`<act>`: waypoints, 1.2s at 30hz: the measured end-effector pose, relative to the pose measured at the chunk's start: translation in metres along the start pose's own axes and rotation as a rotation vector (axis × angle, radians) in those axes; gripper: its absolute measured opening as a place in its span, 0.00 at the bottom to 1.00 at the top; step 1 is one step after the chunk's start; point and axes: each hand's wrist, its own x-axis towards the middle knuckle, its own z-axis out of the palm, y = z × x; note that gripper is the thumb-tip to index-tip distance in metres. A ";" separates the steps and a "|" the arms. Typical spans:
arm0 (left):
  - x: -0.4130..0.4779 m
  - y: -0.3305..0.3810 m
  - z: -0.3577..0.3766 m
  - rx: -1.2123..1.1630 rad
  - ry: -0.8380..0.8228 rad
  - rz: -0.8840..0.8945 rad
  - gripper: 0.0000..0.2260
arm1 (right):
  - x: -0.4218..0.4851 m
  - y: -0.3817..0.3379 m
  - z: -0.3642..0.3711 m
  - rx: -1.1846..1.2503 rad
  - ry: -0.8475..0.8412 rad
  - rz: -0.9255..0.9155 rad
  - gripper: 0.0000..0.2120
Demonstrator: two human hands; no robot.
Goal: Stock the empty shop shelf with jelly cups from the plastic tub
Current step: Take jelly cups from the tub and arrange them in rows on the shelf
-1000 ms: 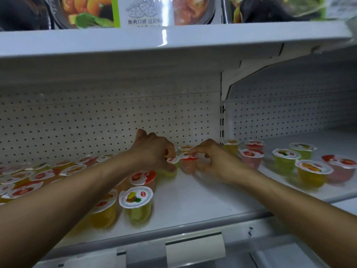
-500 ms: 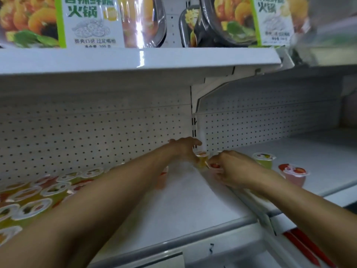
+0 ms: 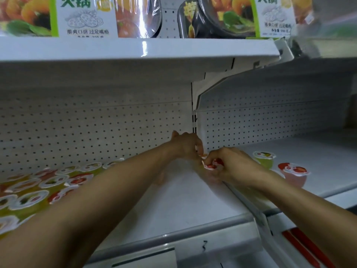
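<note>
The red-lidded jelly cup (image 3: 212, 165) sits at the far side of the shelf (image 3: 173, 206), right where this board meets the neighbouring shelf (image 3: 320, 163) to the right, just in front of the slotted upright (image 3: 194, 122). The right hand (image 3: 229, 167) has its grip clamped on it, with fingers and thumb curled round the rim so that only part of the red and white lid shows. Whether the cup's base touches the board is hidden by the hand. The left hand (image 3: 186, 146) is just beside it, to the left and slightly farther back, knuckles up and fingers curled downward. A sliver of an orange lid (image 3: 203, 156) peeks out under its fingertips, but I cannot tell whether that grip is closed on a cup or merely resting on one. To the right, on the neighbouring shelf, a green jelly cup (image 3: 264, 159) stands upright near the right hand, and a pink jelly cup (image 3: 293, 174) with a red fruit lid stands nearer and farther right, apart from it. On the far left, a blurred crowd of jelly cups (image 3: 36, 188) covers that end of the shelf, partly behind the left forearm. The white pegboard back (image 3: 87, 132) runs behind everything. Above, the upper shelf (image 3: 135, 48) carries hot pot packs (image 3: 87, 16). Along the near edge runs the grey front rail (image 3: 173, 236), and red strips (image 3: 303, 248) lie at the lower right.
</note>
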 end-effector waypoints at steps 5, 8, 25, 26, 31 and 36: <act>-0.067 -0.012 -0.027 0.024 -0.048 0.057 0.11 | -0.016 -0.006 0.001 0.081 0.003 -0.025 0.08; -0.116 -0.023 -0.042 0.065 -0.057 0.065 0.10 | -0.020 -0.015 0.004 0.120 0.013 -0.052 0.07; -0.198 -0.054 -0.043 0.029 0.032 -0.146 0.14 | -0.007 -0.082 0.050 0.375 0.056 -0.249 0.10; -0.197 -0.051 -0.042 0.009 0.029 -0.149 0.14 | -0.007 -0.083 0.050 0.377 0.061 -0.238 0.10; -0.197 -0.054 -0.041 0.124 0.040 -0.156 0.15 | -0.006 -0.087 0.056 0.425 0.079 -0.205 0.08; -0.194 -0.061 -0.038 0.188 0.079 -0.168 0.15 | -0.004 -0.093 0.063 0.430 0.147 -0.138 0.09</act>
